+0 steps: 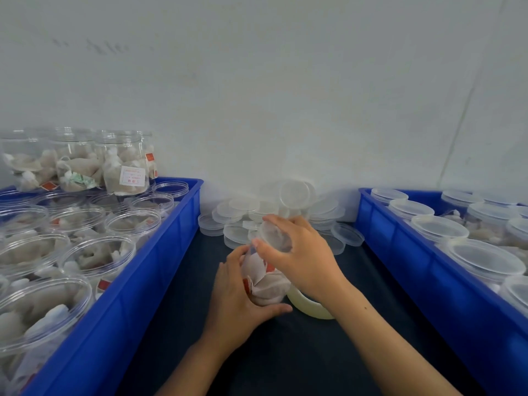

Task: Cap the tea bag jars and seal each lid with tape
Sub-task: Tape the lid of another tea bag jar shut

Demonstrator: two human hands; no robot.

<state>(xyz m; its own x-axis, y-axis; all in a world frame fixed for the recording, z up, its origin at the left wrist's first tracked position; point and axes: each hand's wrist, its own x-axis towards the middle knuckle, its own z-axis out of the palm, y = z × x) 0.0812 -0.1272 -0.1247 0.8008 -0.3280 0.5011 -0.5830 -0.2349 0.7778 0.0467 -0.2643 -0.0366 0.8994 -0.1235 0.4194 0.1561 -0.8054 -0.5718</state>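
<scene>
Hands are working one clear plastic jar of tea bags [264, 281] on the dark table [314, 352]: left hand [237, 298] gripping its side, right hand [297, 252] pressing a clear round lid [273, 234] on top (pale tape roll [308, 305] touching behind). Loose clear lids [274, 212] are lying beyond.

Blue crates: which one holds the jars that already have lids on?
The right crate: its jars wear translucent lids. Jars in the left crate mostly stand open-mouthed.

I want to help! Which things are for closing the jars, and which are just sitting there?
For the job: jar, lid, tape roll, lid pile, left hand, right hand.
Just sitting: blue bins.
</scene>
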